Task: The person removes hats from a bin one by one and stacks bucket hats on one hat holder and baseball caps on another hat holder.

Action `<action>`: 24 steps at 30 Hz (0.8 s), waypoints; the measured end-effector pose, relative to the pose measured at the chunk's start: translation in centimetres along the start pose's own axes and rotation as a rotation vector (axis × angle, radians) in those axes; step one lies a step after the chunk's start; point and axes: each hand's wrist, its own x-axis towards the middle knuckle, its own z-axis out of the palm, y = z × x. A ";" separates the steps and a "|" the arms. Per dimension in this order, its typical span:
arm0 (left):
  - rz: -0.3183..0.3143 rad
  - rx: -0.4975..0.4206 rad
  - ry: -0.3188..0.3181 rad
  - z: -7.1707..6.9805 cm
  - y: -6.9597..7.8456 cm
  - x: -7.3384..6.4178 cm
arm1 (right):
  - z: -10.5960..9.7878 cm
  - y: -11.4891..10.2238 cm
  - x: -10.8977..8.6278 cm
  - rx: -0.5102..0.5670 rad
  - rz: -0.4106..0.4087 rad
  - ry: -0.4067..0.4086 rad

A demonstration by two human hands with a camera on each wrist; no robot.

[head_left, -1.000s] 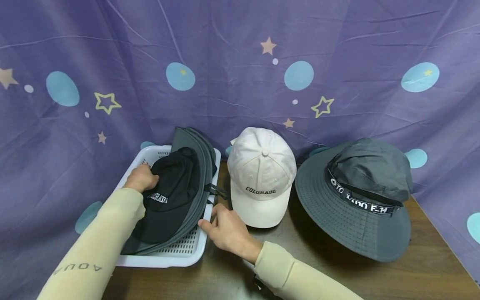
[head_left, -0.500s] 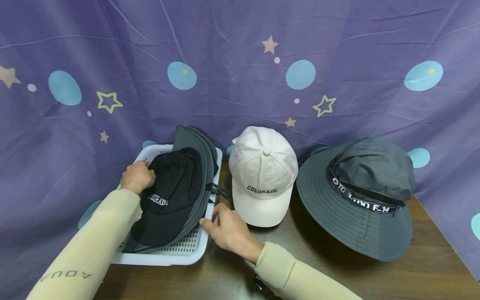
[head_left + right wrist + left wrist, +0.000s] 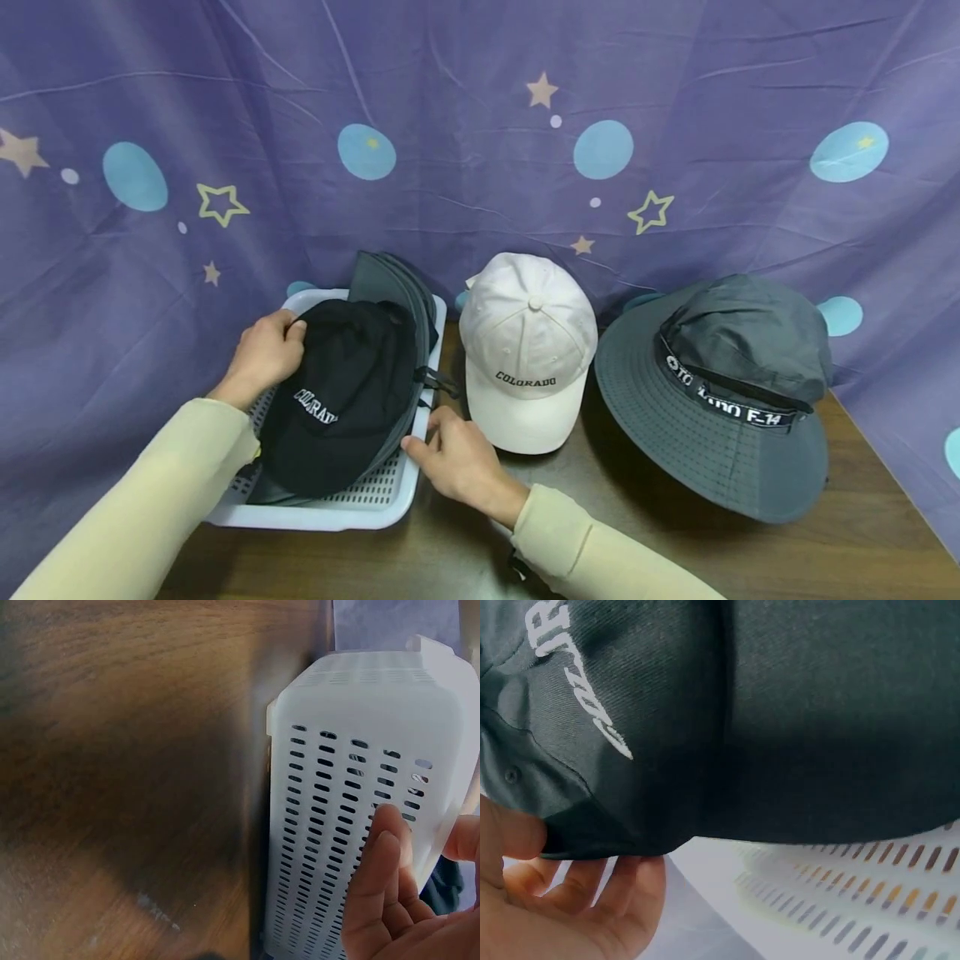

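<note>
My left hand [image 3: 262,354] pinches the left edge of a black baseball cap [image 3: 341,450] with white lettering. In the left wrist view the thumb lies on top of the cap [image 3: 817,735] and the fingers are under its edge. The cap lies over folded grey brimmed hats [image 3: 378,279] in a white slotted plastic basket [image 3: 300,518]. My right hand [image 3: 457,458] grips the basket's right rim. In the right wrist view its thumb is over the rim and its fingers are against the outer basket wall [image 3: 315,795]. A black cord with a toggle [image 3: 437,381] hangs over that rim.
Right of the basket a white baseball cap [image 3: 525,350] lettered COLORADO stands on the wooden table [image 3: 862,550]. Farther right is a large grey wide-brimmed hat [image 3: 750,333] with a lettered band. A purple curtain [image 3: 465,67] hangs behind the table.
My left hand has turned and moved slightly left. The black cap's left side is lifted and spread wider, showing more of its lettering. The right hand stays at the basket rim.
</note>
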 end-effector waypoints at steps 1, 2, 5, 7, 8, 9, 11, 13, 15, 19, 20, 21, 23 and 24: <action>0.012 -0.006 0.017 -0.1 0.2 -0.2 | 0.0 0.0 0.0 0.006 -0.002 0.000; 0.024 -0.009 0.035 -0.3 0.4 -0.4 | 0.0 0.1 0.0 0.010 -0.004 0.001; 0.052 -0.020 0.106 -0.8 1.0 -1.0 | 0.1 0.2 0.0 0.026 -0.013 0.004; 0.063 -0.030 0.155 -1.1 1.5 -1.5 | 0.2 0.2 0.0 0.037 -0.015 0.006; 0.067 -0.035 0.178 -1.2 1.8 -1.7 | 0.2 0.2 0.0 0.042 -0.016 0.008; 0.076 -0.045 0.204 -1.3 2.1 -1.9 | 0.2 0.2 0.0 0.045 -0.018 0.012; 0.091 -0.063 0.241 -1.7 2.7 -2.3 | 0.2 0.2 0.0 0.049 -0.019 0.023; 0.108 -0.077 0.269 -2.0 3.2 -2.7 | 0.1 0.2 0.0 0.057 -0.019 0.031; 0.114 -0.083 0.287 -2.5 3.8 -3.0 | 0.1 0.2 0.1 0.061 -0.018 0.034; 0.127 -0.084 0.312 -3.4 5.0 -3.6 | -0.1 0.3 0.1 0.070 -0.015 0.041; 0.134 -0.087 0.323 -3.5 5.3 -3.7 | -0.1 0.4 0.1 0.069 -0.015 0.048; 0.141 -0.091 0.335 -3.7 5.6 -3.8 | -0.2 0.4 0.0 0.072 -0.015 0.053; 0.150 -0.099 0.363 -4.1 6.2 -4.0 | -0.2 0.4 0.0 0.079 -0.017 0.068; 0.152 -0.105 0.376 -4.3 6.6 -4.0 | -0.2 0.4 0.0 0.090 -0.019 0.075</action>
